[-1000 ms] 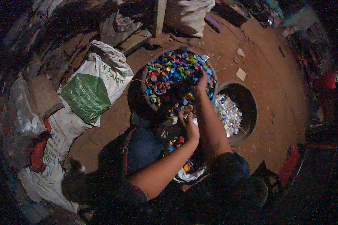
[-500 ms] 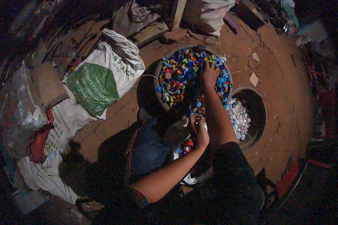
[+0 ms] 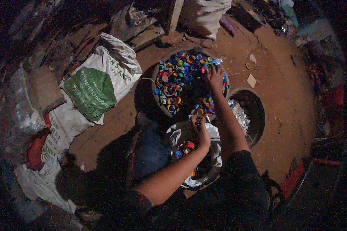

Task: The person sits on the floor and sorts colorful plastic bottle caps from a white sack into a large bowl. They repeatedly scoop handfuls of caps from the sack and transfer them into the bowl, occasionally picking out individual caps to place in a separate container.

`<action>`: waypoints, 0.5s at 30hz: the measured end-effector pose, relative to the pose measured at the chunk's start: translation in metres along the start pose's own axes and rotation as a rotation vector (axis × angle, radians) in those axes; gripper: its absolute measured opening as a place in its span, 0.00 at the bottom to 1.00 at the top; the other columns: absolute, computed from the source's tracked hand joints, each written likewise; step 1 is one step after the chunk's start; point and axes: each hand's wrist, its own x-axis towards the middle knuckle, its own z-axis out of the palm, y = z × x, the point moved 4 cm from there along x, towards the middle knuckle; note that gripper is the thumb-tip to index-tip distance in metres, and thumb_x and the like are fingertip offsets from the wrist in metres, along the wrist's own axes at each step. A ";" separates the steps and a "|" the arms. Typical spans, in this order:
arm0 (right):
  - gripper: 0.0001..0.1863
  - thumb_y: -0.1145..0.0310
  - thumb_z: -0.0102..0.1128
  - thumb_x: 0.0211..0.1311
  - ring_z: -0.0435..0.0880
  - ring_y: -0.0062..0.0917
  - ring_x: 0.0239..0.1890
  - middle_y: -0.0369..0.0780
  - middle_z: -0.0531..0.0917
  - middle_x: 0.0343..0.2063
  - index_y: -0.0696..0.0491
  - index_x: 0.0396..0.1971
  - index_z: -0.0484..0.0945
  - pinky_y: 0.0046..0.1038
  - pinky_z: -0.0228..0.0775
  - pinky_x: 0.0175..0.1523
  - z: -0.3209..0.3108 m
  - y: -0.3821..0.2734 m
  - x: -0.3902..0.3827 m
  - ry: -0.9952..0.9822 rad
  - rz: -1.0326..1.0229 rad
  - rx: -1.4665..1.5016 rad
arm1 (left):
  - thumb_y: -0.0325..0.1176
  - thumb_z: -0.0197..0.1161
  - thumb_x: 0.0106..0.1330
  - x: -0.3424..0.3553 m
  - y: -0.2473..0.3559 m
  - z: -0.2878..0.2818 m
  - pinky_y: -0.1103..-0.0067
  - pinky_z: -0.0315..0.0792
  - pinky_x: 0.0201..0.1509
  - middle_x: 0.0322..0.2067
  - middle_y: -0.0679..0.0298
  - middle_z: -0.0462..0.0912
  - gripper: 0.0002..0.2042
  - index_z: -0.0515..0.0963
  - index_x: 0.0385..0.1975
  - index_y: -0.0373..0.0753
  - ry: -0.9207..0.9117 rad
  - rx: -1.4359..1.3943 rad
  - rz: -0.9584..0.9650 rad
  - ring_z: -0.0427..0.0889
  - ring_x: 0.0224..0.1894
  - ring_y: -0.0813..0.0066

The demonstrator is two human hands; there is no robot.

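Note:
A wide round tub [image 3: 155, 98] is heaped with bottle caps [image 3: 183, 63] in blue, red, yellow, green and other colours. My right hand [image 3: 216, 80] reaches over its right side, fingers apart and touching the caps. Closer to me, my left hand [image 3: 201, 129] is closed with curled fingers, above the tub's near rim; what it holds, if anything, is too dark to make out. Below the left hand and forearm stands a container lined with a white bag [image 3: 216, 154]. A few caps, one of them red [image 3: 188, 147], show inside it, and my left forearm hides part of its opening.
A dark round basin [image 3: 258, 119] with white and silvery pieces [image 3: 240, 115] stands right of my right forearm. At left, a white-and-green sack [image 3: 92, 88] leans over more sacks. Another sack [image 3: 208, 17] stands at the far side, beside a wooden post [image 3: 176, 17].
My right hand has shifted toward the tub's right rim. The left hand stays curled in nearly the same place. More of the white-lined container shows now, and the whole view has moved slightly.

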 end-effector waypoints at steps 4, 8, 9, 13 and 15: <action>0.28 0.63 0.63 0.58 0.72 0.36 0.55 0.47 0.72 0.53 0.56 0.57 0.66 0.36 0.64 0.59 -0.034 0.011 -0.029 0.194 0.084 0.658 | 0.35 0.52 0.65 0.006 -0.010 0.000 0.76 0.59 0.55 0.42 0.62 0.69 0.10 0.67 0.42 0.37 0.001 -0.012 0.032 0.66 0.50 0.73; 0.21 0.59 0.67 0.54 0.79 0.27 0.31 0.38 0.81 0.29 0.59 0.40 0.76 0.28 0.72 0.38 -0.052 0.019 -0.111 -0.283 0.773 1.060 | 0.36 0.51 0.66 0.008 0.005 0.001 0.74 0.64 0.51 0.38 0.62 0.72 0.10 0.68 0.40 0.37 0.000 -0.100 0.025 0.73 0.42 0.71; 0.20 0.56 0.65 0.56 0.78 0.24 0.28 0.37 0.80 0.28 0.59 0.38 0.77 0.27 0.71 0.32 -0.087 -0.007 -0.134 -0.342 0.896 1.146 | 0.36 0.51 0.66 0.005 0.012 -0.001 0.74 0.66 0.48 0.35 0.62 0.73 0.09 0.69 0.38 0.38 0.056 -0.012 0.053 0.76 0.37 0.71; 0.12 0.58 0.58 0.63 0.74 0.18 0.23 0.33 0.76 0.22 0.52 0.31 0.75 0.21 0.63 0.26 -0.123 0.040 -0.222 -0.365 1.038 1.145 | 0.36 0.52 0.65 0.001 0.013 -0.004 0.75 0.67 0.46 0.33 0.62 0.73 0.08 0.69 0.35 0.39 0.119 -0.097 -0.116 0.77 0.37 0.71; 0.12 0.61 0.56 0.64 0.77 0.21 0.32 0.36 0.78 0.31 0.55 0.39 0.74 0.23 0.68 0.33 -0.152 0.082 -0.244 -0.232 0.968 1.131 | 0.40 0.52 0.63 -0.004 0.013 0.002 0.73 0.61 0.54 0.44 0.62 0.70 0.16 0.67 0.45 0.38 0.005 -0.051 -0.056 0.71 0.46 0.69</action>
